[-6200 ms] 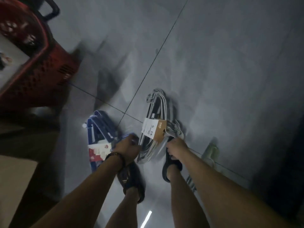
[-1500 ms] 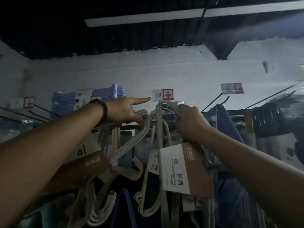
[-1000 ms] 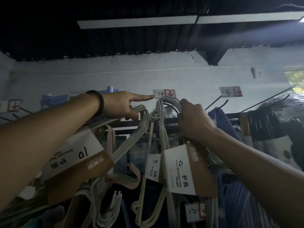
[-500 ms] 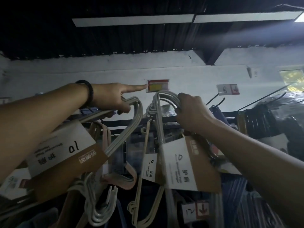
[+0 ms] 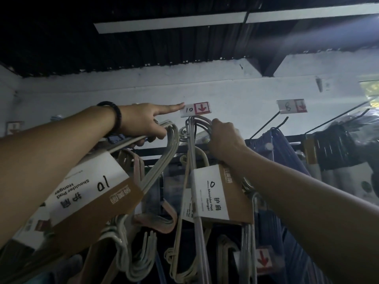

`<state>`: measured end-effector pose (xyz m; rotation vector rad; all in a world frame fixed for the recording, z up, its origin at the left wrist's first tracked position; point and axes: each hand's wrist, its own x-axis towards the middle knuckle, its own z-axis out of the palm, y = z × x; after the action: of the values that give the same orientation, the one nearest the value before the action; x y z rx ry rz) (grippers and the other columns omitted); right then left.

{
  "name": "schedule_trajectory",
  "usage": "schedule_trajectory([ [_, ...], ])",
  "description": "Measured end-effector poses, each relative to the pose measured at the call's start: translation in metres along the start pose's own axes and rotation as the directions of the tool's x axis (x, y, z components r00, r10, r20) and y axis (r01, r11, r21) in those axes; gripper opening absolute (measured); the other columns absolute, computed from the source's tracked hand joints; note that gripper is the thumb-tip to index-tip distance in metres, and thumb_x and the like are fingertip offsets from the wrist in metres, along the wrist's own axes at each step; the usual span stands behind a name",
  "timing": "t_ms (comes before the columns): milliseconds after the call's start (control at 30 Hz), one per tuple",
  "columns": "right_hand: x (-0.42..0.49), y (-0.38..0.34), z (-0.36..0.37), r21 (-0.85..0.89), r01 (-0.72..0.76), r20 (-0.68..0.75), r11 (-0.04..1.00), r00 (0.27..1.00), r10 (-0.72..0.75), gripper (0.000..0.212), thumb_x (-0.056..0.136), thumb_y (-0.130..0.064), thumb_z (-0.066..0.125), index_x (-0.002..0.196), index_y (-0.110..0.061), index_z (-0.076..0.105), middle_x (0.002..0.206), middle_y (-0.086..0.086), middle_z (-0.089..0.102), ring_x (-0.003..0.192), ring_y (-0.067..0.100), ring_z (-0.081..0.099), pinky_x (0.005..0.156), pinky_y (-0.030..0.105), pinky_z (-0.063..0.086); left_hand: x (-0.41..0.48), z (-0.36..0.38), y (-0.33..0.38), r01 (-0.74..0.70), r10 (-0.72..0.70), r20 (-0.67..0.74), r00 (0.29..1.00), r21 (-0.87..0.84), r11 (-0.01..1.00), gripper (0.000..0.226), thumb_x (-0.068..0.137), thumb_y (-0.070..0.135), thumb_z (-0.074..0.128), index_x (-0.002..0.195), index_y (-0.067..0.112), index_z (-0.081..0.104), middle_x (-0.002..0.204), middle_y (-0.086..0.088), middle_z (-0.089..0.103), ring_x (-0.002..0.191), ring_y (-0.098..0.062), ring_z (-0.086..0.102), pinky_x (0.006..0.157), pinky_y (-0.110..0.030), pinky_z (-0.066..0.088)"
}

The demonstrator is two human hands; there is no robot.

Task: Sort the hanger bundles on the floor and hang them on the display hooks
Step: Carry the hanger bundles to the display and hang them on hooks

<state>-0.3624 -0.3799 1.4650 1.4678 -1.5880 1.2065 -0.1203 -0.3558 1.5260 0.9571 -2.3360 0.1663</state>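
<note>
My left hand [image 5: 141, 124] grips a tilted bundle of grey-white hangers [image 5: 158, 158] with a card sleeve marked 10 [image 5: 92, 193]; its index finger stretches out and touches the price tag marked 10 [image 5: 194, 109]. My right hand [image 5: 223, 140] grips the top of a second grey-white hanger bundle [image 5: 192, 181], whose hooks sit at the display hook [image 5: 190, 125] under that tag. Its card sleeve [image 5: 221, 195] hangs upright below my wrist. Whether the hooks are fully over the display hook is hidden.
Pink hangers [image 5: 155, 218] hang behind, between the two bundles. Blue hangers [image 5: 285, 152] hang on the hook to the right under a tag marked 8 [image 5: 291, 106]. Dark packaged goods [image 5: 336, 150] fill the far right. More white hangers [image 5: 184, 269] dangle below.
I stood up from the floor with both bundles. In the last second the tag marked 10 flipped back to face me, and my hands stayed at the hook.
</note>
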Motion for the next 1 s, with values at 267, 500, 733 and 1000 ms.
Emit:
schedule_trajectory([
  [267,0.017,-0.004,0.025,-0.128,0.033,0.055,0.991,0.998,-0.026,0.027,0.093,-0.02,0.07,0.117,-0.009,0.066,0.102,0.011,0.07,0.084,0.026,0.066,0.067,0.034,0.057,-0.008,0.006,-0.005,-0.014,0.015,-0.031,0.999,0.016,1.0,0.083,0.092,0.018,0.069,0.138,0.078,0.033,0.06,-0.001,0.066,0.058,-0.026,0.059,0.061,-0.043,0.062],
  [500,0.037,-0.018,0.012,0.037,-0.048,0.017,0.998,0.999,0.048,0.011,0.089,-0.008,0.064,0.099,-0.012,0.063,0.081,0.006,0.055,0.079,0.027,0.059,0.064,0.032,0.047,-0.02,0.008,-0.01,0.014,-0.01,-0.05,0.999,0.07,0.997,0.079,0.092,0.025,0.068,0.137,0.078,0.032,0.061,0.002,0.064,0.058,-0.019,0.056,0.069,-0.047,0.062],
  [733,0.029,-0.024,0.053,0.196,-0.131,-0.028,0.972,0.99,0.139,0.024,0.094,-0.006,0.065,0.117,-0.004,0.06,0.094,0.01,0.064,0.087,0.029,0.068,0.075,0.043,0.063,-0.033,0.022,-0.024,-0.001,0.003,-0.123,0.992,0.018,1.0,0.074,0.095,0.025,0.066,0.146,0.068,0.033,0.05,0.007,0.055,0.041,-0.005,0.043,0.048,-0.021,0.042],
  [1000,0.012,0.023,0.12,0.009,-0.207,0.074,0.978,0.976,0.206,0.028,0.105,-0.009,0.051,0.131,0.0,0.052,0.109,0.018,0.062,0.099,0.033,0.067,0.069,0.032,0.047,-0.051,0.055,-0.036,-0.004,-0.023,-0.112,0.993,-0.24,0.971,0.07,0.097,0.014,0.063,0.145,0.061,0.043,0.057,0.002,0.061,0.039,-0.013,0.049,0.044,-0.026,0.046],
])
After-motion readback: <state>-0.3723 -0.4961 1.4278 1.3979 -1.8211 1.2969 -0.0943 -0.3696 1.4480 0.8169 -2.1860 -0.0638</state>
